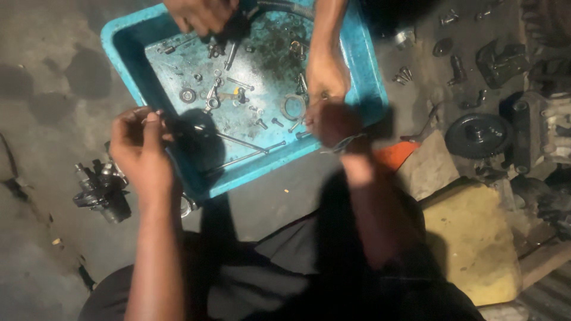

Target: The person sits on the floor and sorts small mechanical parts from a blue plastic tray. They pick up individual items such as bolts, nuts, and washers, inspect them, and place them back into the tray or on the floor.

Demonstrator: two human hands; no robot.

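**Blue tray of small engine hardware, worked from two sides**

The blue tray (134, 65) sits on the stained concrete floor (47, 89) just ahead of the person's knees, its raised walls keeping loose bolts, washers and nuts from rolling off; the pieces lie scattered over its flat bottom. Among them are a metal ring (292, 107) near the right side, a round bearing-like washer (188, 95) toward the left, and two long thin rods (244, 151) lying slantwise by the near wall.

The left hand (140, 148) is raised over the tray's near left corner with fingers curled and fingertips drawn together, seemingly pinching something very small; what it is cannot be made out. The right hand (333, 123) hovers at the tray's near right edge, in shadow and blurred, so whether it grips anything cannot be told.

Two other hands belong to a second person opposite: one (326, 74) reaches down into the tray beside the ring, the other (202, 15) is closed at the far edge near a dark hose (285, 8).

Outside the tray, a dark metal assembly (101, 190) lies on the floor to the left. To the right stand a black pulley-like wheel (479, 135), further engine parts and a yellow container (473, 244), all within reach.
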